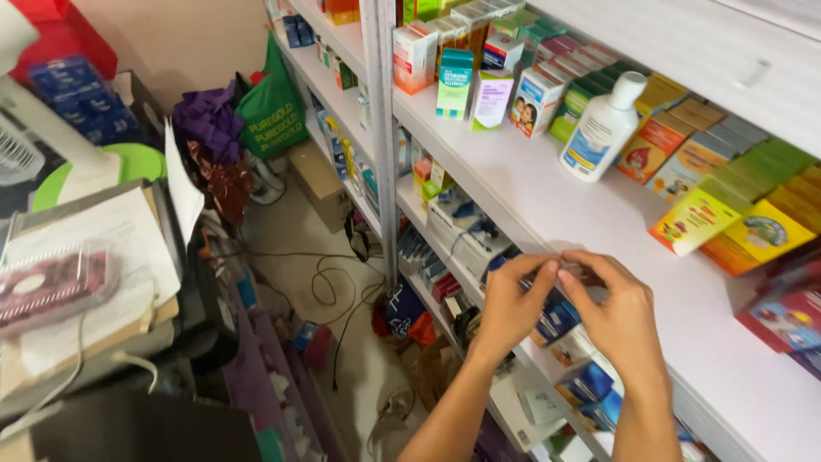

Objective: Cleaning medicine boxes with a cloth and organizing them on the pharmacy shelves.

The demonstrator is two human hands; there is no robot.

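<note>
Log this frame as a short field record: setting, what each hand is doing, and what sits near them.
setting: storeroom with white shelves of small medicine boxes
left hand: pinches one end of a small dark item, too blurred to identify
right hand: pinches the other end of the same item
hands relation: fingertips meet at the shelf's front edge
nearest on shelf: white bottle, upright; yellow box, lying flat
floor: cables, green bag
</note>
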